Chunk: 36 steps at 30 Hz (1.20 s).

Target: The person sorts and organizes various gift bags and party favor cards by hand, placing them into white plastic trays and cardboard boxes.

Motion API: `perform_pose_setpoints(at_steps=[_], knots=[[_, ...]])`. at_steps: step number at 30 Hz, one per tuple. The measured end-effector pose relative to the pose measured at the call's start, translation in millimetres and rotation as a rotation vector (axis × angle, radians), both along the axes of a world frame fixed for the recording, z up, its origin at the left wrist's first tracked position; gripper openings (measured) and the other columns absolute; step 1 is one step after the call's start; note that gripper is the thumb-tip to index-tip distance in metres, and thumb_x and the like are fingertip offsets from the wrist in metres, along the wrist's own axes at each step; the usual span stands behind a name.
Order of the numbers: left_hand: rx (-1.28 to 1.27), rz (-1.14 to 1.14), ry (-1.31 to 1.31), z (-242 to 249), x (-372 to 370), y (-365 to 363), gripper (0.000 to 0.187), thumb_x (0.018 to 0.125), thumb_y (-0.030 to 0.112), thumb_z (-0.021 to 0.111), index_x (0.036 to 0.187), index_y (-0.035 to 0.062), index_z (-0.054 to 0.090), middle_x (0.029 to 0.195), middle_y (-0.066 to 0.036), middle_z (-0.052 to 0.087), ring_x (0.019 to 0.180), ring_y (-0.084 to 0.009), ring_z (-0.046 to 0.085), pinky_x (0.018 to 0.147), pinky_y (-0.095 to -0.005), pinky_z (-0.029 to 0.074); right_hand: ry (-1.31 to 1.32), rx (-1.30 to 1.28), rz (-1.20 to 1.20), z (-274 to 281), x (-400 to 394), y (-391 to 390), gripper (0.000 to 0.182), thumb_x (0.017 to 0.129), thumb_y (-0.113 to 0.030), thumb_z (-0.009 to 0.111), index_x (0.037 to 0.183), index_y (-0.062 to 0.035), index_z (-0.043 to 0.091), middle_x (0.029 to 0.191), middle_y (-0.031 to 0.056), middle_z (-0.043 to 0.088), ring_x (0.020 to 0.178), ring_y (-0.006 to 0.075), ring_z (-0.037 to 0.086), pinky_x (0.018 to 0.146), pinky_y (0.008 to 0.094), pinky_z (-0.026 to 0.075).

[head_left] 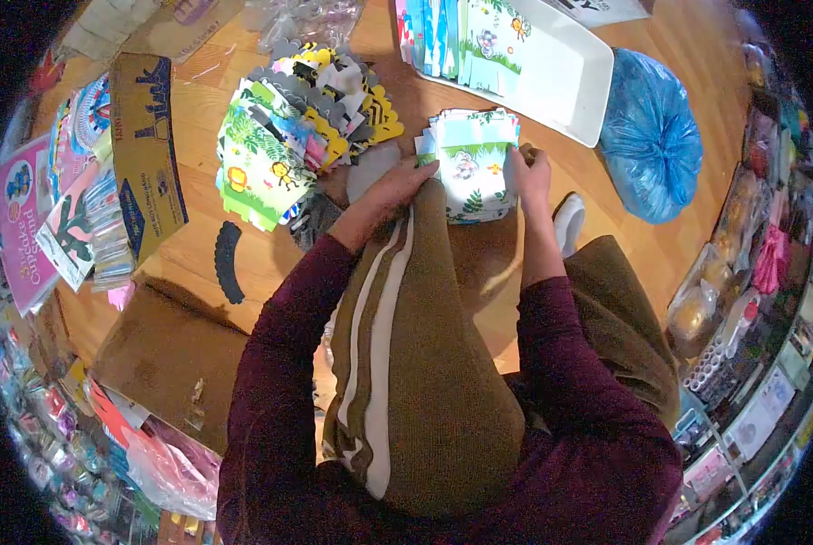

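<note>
A stack of printed card sheets (pixel 470 173), with leaves and a small cartoon animal on top, is held upright-edged between both hands above my knee. My left hand (pixel 408 184) grips its left side, thumb near the front edge. On the right side my right hand (pixel 532 174) is closed with bent fingers against the sheets' edge. Just left of them lies a big fanned pile of printed cutouts (pixel 270 154) with lions and greenery. Grey and yellow scalloped pieces (pixel 352 100) overlap that pile at the back.
A white plastic bin (pixel 556 77) holding more printed sheets stands behind the hands. Right of it sits a tied blue plastic bag (pixel 654 136). A black scalloped strip (pixel 228 263) lies on the wooden floor. Cardboard boxes (pixel 166 354) and packaged goods line the left; stocked shelves curve along the right.
</note>
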<state>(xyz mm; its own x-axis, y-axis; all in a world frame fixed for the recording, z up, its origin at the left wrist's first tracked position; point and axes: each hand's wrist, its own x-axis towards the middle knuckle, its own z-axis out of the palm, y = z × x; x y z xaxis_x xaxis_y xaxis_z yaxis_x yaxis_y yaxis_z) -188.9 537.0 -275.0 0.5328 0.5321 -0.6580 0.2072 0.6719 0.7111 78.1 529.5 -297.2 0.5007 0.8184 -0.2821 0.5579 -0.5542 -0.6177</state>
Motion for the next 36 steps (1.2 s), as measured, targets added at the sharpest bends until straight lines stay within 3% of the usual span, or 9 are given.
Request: perform_pose_setpoints(at_steps=[9, 12, 14, 15, 19, 24, 26, 31, 36], knots=[[-0.084, 0.283, -0.252, 28.6, 24.0, 11.7, 0.053, 0.086, 0.040, 0.047, 0.119, -0.0013, 0.044, 0.109, -0.010, 0.053, 0.093, -0.0163, 0.050, 0.080, -0.0296, 0.040, -0.194, 0.074, 0.303, 16.5, -38.9, -10.6, 0.060, 0.064, -0.035, 0.069, 0.097, 0.0104, 0.048, 0.085, 0.0295, 0.052, 0.085, 0.0413, 0.048, 0.075, 0.0454, 0.040], [0.062, 0.021, -0.155, 16.4, 19.3, 11.9, 0.061, 0.087, 0.046, 0.040, 0.122, -0.0029, 0.040, 0.121, -0.016, 0.047, 0.109, -0.0255, 0.045, 0.096, -0.0347, 0.031, -0.083, -0.057, 0.279, -3.6, -25.9, -7.4, 0.060, 0.064, -0.034, 0.069, 0.102, 0.0082, 0.048, 0.085, 0.0278, 0.053, 0.084, 0.0410, 0.050, 0.074, 0.0464, 0.040], [0.469, 0.093, 0.123, -44.8, 20.1, 0.4, 0.053, 0.086, 0.042, 0.045, 0.115, -0.0031, 0.047, 0.108, -0.014, 0.055, 0.099, -0.0185, 0.051, 0.089, -0.0327, 0.038, -0.115, -0.060, 0.309, -6.5, -18.4, -5.7, 0.061, 0.065, -0.035, 0.069, 0.106, 0.0063, 0.048, 0.089, 0.0276, 0.053, 0.086, 0.0406, 0.051, 0.076, 0.0462, 0.041], [0.472, 0.114, 0.150, -20.0, 9.1, 0.9, 0.053, 0.086, 0.042, 0.045, 0.115, -0.0031, 0.047, 0.108, -0.014, 0.055, 0.099, -0.0185, 0.051, 0.089, -0.0327, 0.038, -0.145, -0.037, 0.275, 6.4, -23.7, -4.4, 0.058, 0.066, -0.033, 0.069, 0.104, 0.0066, 0.049, 0.091, 0.0277, 0.053, 0.088, 0.0404, 0.051, 0.077, 0.0461, 0.040], [0.575, 0.403, 0.258, 68.3, -35.5, -6.6, 0.045, 0.084, 0.029, 0.053, 0.112, -0.0051, 0.047, 0.108, -0.015, 0.055, 0.097, -0.0190, 0.054, 0.086, -0.0311, 0.041, -0.248, 0.088, 0.261, 23.4, -18.9, -7.5, 0.051, 0.069, -0.025, 0.066, 0.104, 0.0078, 0.050, 0.091, 0.0263, 0.053, 0.087, 0.0401, 0.051, 0.080, 0.0440, 0.040], [0.551, 0.871, 0.358, 72.8, -135.8, -27.6, 0.053, 0.072, 0.017, 0.068, 0.115, -0.0033, 0.045, 0.109, -0.016, 0.052, 0.095, -0.0210, 0.053, 0.082, -0.0294, 0.044, -0.286, 0.287, 0.209, 34.3, -16.0, -13.2, 0.043, 0.074, -0.020, 0.063, 0.103, 0.0093, 0.052, 0.095, 0.0245, 0.056, 0.087, 0.0304, 0.055, 0.078, 0.0371, 0.042], [0.771, 0.723, 0.816, 63.7, -177.4, -30.7, 0.065, 0.066, 0.019, 0.073, 0.118, -0.0046, 0.041, 0.112, -0.018, 0.050, 0.103, -0.0257, 0.050, 0.085, -0.0330, 0.042, -0.272, 0.275, 0.217, 40.6, -17.4, -11.2, 0.046, 0.076, -0.022, 0.062, 0.108, 0.0085, 0.050, 0.101, 0.0235, 0.055, 0.091, 0.0303, 0.054, 0.080, 0.0364, 0.042], [0.850, 0.491, 0.863, 31.6, -229.9, -19.8, 0.092, 0.049, 0.015, 0.081, 0.124, -0.0033, 0.030, 0.114, -0.023, 0.044, 0.109, -0.0346, 0.041, 0.092, -0.0387, 0.036, -0.247, 0.232, 0.246, 47.2, -33.9, -8.7, 0.041, 0.077, -0.019, 0.061, 0.107, 0.0075, 0.050, 0.100, 0.0202, 0.055, 0.092, 0.0273, 0.053, 0.079, 0.0358, 0.042], [0.693, 0.308, 0.948, 28.5, -234.5, -10.8, 0.096, 0.047, 0.014, 0.081, 0.128, 0.0058, 0.030, 0.114, -0.020, 0.040, 0.109, -0.0365, 0.036, 0.094, -0.0397, 0.033, -0.122, 0.172, 0.292, 55.7, -66.7, -3.7, 0.042, 0.074, -0.018, 0.063, 0.106, 0.0074, 0.050, 0.099, 0.0214, 0.052, 0.095, 0.0313, 0.049, 0.084, 0.0377, 0.038]])
